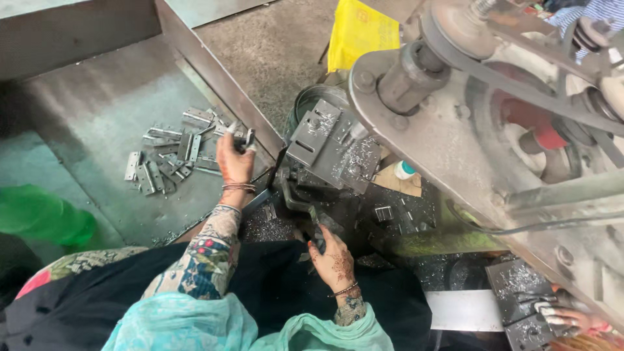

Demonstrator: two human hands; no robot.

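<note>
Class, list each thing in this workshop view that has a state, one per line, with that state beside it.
Left hand: raised over the tray, gripping a small metal hinge piece.
Right hand: closed around a dark lever below the machine block.
Hinge plates: lying loose in a heap on the tray.
Machine block: covered in metal shavings.
Drive belt: fitted around the pulley; motion cannot be told.

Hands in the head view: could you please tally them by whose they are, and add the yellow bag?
The person's own hands: 2, left hand by the metal hinge plates, right hand at the machine.
Another person's hand: 1.
Yellow bag: 1.
Total: 4.
</note>
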